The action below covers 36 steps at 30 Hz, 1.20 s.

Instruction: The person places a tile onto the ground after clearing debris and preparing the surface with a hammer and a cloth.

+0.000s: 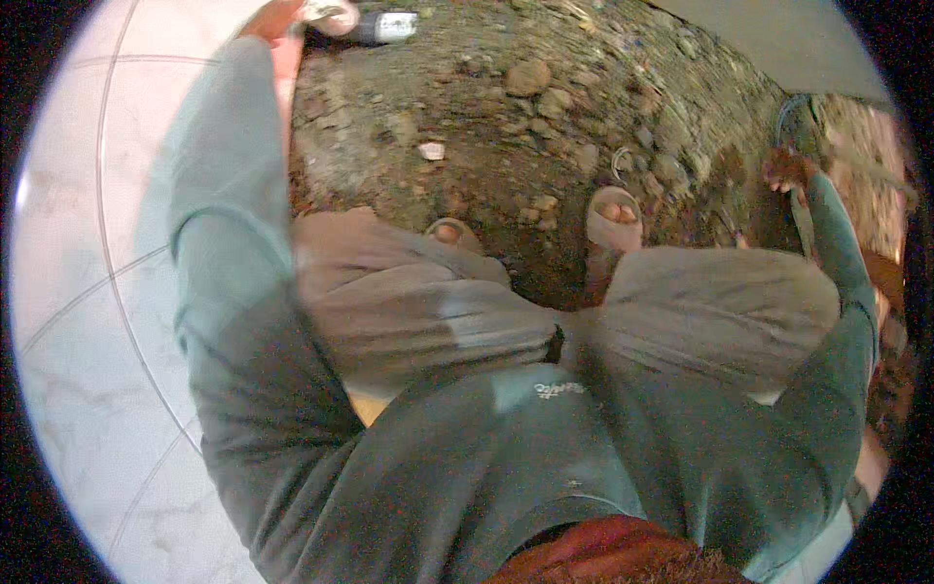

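Note:
At the top left edge is my left hand, blurred and partly cut off. It is right beside a crumpled whitish thing, perhaps cloth; whether the fingers grip it I cannot tell. A dark bottle-like object with a white label lies against that thing, on the soil. Far to the right, my right hand hangs low over the ground with its fingers curled. A narrow pale strip shows just below it. What the fingers hold, if anything, is too dark and smeared to name.
Stony soil spreads around my sandalled feet. White tiles run along the left, edging the dirt. A grey slab stands at the upper right, with a blue curved rim near it. A small white piece lies on the soil.

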Tool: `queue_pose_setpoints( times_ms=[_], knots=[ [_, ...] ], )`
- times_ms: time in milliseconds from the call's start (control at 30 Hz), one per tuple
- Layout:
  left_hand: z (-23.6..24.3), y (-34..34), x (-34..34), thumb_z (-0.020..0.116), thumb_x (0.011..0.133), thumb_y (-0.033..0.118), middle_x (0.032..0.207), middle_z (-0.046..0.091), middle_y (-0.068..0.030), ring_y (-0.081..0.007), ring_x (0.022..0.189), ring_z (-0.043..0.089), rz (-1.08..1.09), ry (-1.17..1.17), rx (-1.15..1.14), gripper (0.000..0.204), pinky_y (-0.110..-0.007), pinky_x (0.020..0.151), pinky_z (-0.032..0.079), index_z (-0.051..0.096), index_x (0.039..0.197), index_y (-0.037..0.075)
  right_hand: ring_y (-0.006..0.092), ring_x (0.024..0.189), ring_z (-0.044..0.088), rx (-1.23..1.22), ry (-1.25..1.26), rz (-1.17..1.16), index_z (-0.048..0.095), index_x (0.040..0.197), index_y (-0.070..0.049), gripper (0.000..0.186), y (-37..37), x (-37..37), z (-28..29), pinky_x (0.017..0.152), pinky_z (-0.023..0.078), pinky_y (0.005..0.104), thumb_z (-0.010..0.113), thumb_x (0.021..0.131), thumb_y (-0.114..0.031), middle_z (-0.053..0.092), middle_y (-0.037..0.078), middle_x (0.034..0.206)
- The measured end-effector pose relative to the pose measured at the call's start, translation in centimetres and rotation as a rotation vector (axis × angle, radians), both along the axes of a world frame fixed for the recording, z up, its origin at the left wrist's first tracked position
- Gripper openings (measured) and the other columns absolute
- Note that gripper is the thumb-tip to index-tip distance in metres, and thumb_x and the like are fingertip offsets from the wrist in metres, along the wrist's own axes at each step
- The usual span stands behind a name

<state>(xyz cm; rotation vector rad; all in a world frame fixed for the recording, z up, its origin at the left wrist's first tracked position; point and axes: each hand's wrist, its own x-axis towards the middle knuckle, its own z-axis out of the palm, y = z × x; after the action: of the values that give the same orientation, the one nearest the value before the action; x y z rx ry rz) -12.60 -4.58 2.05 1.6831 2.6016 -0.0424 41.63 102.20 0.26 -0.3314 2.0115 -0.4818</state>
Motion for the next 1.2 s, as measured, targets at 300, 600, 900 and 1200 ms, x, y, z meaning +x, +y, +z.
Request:
queue_pose_setpoints(
  times_ms=[300,600,900,1200],
  knots=[
    [-6.8,-8.1,1.3,0.065,0.085,-0.008,0.151,0.045,-0.0313,-0.0476,0.139,0.047,0.133,0.400,-0.331,0.087,-0.050,0.108,0.048,0.036,0.161,0.022,0.0194,0.109,0.062,0.345,-0.062,-0.300,0.063,0.128,-0.016,0.033,-13.7,9.7,1.5,0.092,0.052,0.0386,0.054,0.104,-0.037,0.067,0.004,0.120],
    [-8.3,-3.8,4.6,0.069,0.076,-0.012,0.147,0.050,-0.0276,-0.0428,0.134,0.052,0.422,0.095,-0.196,0.096,-0.048,0.106,0.050,0.039,0.158,0.027,0.0205,0.115,0.060,0.393,0.006,-0.392,0.060,0.133,-0.015,0.037,-14.3,13.5,-1.7,0.096,0.049,0.0391,0.055,0.104,-0.037,0.064,0.006,0.125],
    [-3.8,12.0,12.9,0.077,0.079,0.021,0.139,0.057,-0.0285,-0.0407,0.126,0.059,0.968,-0.254,0.269,0.082,-0.049,0.100,0.053,0.041,0.152,0.007,0.0216,0.120,0.058,0.531,0.021,-0.449,0.056,0.137,-0.013,0.041,-9.2,17.6,-3.6,0.100,0.047,0.0396,0.056,0.104,-0.038,0.061,0.007,0.129],
    [-0.6,14.2,17.8,0.085,0.077,0.049,0.144,0.053,-0.0297,-0.0430,0.127,0.058,1.191,-0.171,0.280,0.104,-0.048,0.106,0.049,0.035,0.152,-0.004,0.0227,0.125,0.055,0.497,0.073,-0.558,0.052,0.141,-0.011,0.047,-8.8,9.9,3.6,0.104,0.045,0.0401,0.057,0.103,-0.038,0.058,0.009,0.134]
  ],
)
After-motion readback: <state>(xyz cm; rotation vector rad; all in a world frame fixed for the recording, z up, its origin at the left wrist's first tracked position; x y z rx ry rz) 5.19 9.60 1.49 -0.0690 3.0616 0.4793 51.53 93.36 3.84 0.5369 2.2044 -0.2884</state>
